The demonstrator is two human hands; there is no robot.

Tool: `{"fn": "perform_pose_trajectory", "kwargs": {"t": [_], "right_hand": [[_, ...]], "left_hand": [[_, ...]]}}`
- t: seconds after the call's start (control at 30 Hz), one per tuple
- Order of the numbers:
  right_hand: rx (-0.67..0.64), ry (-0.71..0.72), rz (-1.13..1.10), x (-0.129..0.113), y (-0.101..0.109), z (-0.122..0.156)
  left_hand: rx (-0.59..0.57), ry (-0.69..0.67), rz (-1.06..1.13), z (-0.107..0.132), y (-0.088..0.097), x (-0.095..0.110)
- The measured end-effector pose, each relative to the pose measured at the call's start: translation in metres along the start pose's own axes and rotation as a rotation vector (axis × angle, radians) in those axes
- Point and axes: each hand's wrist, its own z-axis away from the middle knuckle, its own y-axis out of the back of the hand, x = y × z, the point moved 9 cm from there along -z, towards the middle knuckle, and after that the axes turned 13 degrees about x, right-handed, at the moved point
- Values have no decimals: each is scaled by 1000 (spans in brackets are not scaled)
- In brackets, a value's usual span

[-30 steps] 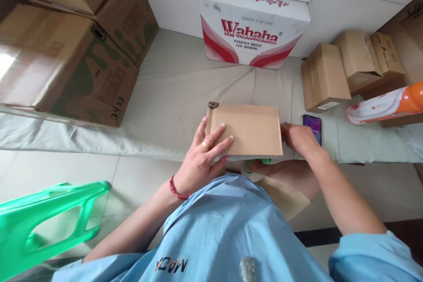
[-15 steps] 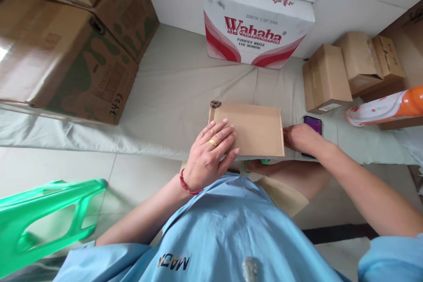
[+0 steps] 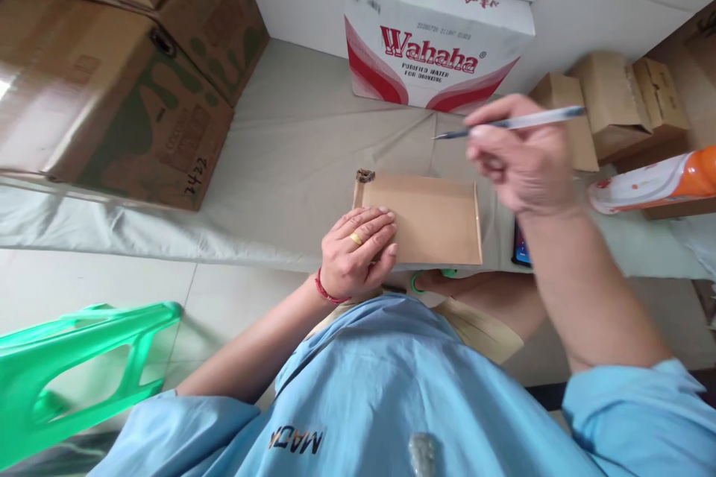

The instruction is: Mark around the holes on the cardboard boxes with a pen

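A small flat brown cardboard box [image 3: 433,216] lies on the cloth-covered surface [image 3: 291,156] right in front of me. My left hand [image 3: 356,253] rests on the box's near left corner with its fingers curled down against the lid; it wears a gold ring and a red wrist cord. My right hand [image 3: 523,160] is raised above the box's right side, closed round a pen [image 3: 512,123] that points left. A phone [image 3: 520,247] with a lit screen lies just right of the box, mostly hidden behind my right wrist.
A white and red Wahaha carton [image 3: 433,37] stands at the back. Large brown cartons [image 3: 112,82] are stacked at the left, smaller brown boxes [image 3: 609,100] at the right beside an orange and white bottle [image 3: 654,180] lying down. A green plastic stool [image 3: 72,373] stands on the floor at the lower left.
My right hand has risen from beside the phone and now holds a pen above the box. My left hand's fingers have curled in on the box's corner.
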Motion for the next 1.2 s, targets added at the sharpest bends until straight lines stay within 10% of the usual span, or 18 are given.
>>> {"fn": "perform_pose_trajectory", "kwargs": {"t": [0.1,0.2,0.5,1.2], "right_hand": [[-189,-12,-58,24,-86,7],[-254,22,-25,51,-123,11],[-89,142,140,58,-92,15],[-155,230,277,49,-101,17]], "left_hand": [[29,81,85,5,7,-12],[38,114,88,19,7,-23],[98,154,141,45,1,-44],[90,143,87,42,0,-42]]}}
